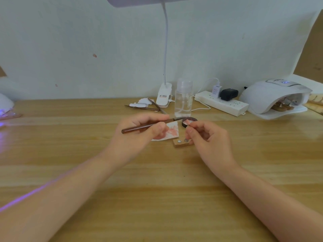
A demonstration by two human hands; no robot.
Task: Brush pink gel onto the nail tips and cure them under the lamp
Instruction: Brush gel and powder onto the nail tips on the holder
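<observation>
My left hand (139, 132) grips a brown-handled brush (138, 128), its tip reaching right to a small round jar of pink gel (189, 121). My right hand (207, 135) pinches a small nail tip (188, 122) on its holder, raised beside the jar. Under that hand lies a small wooden block (181, 143) with two metal studs. A white paper (172, 131) smeared with pink lies between the hands. The white curing lamp (272, 97) stands at the far right with wooden holders inside its opening.
A clear bottle (183, 98), a clip-on desk lamp (164, 96), a power strip (222, 103) with plugs, and tweezers with cotton (145, 105) stand along the back of the wooden table (157, 189). A second glowing violet lamp (5, 105) is at the left edge.
</observation>
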